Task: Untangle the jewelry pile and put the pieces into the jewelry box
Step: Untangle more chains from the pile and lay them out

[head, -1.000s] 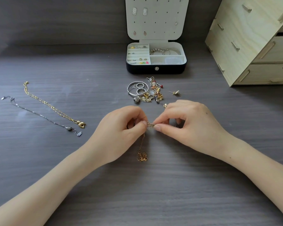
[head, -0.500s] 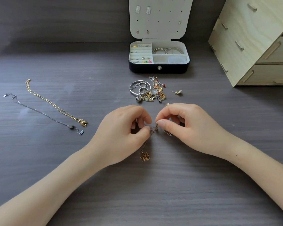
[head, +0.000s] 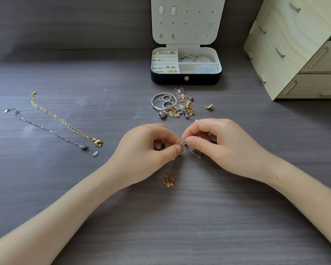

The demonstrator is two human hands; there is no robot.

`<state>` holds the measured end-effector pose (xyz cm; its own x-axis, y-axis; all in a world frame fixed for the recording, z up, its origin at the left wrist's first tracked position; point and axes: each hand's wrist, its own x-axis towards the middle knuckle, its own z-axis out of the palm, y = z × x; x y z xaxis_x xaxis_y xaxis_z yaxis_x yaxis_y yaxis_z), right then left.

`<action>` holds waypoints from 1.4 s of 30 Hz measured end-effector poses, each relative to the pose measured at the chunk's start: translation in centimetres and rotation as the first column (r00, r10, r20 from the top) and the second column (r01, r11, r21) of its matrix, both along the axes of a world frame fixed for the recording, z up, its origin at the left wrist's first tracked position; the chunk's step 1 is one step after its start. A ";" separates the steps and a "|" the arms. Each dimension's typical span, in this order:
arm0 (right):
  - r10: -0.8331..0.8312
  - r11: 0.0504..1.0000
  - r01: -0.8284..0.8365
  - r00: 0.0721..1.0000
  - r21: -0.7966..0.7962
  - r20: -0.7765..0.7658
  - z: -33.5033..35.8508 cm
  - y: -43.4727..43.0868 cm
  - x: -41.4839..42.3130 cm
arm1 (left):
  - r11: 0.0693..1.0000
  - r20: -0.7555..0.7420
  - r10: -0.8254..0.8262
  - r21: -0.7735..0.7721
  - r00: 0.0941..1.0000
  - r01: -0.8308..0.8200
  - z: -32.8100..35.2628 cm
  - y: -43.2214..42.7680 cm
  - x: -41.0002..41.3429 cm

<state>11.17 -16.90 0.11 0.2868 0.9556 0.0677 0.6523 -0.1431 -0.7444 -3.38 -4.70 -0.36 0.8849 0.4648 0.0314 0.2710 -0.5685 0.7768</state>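
Centre frame: left hand (head: pixel 147 150), fingers curled, pinches a thin tangled gold chain (head: pixel 182 149). Right hand (head: pixel 218 142) pinches the same knot from the opposite side. The chain's long axis runs near-vertical, its tail pointing down-frame onto the grey wood-grain table (head: pixel 180 226).

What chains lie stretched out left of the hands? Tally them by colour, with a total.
Gold link chain with gold pendant: 1
Thin silver chain with grey pendant: 1
Total: 2
Uncounted: tangled gold chain pinched between left hand and right hand.
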 end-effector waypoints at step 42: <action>0.041 0.996 -0.042 0.999 -0.079 -0.009 0.2 -0.1 -0.1 | 0.984 -0.046 0.041 -0.171 0.998 -0.048 0.8 -0.3 0.2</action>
<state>11.10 -16.98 0.35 0.2468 0.9690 -0.0107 0.6535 -0.1746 -0.7365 -3.21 -5.05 0.44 0.8619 0.4992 -0.0892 0.3276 -0.4138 0.8494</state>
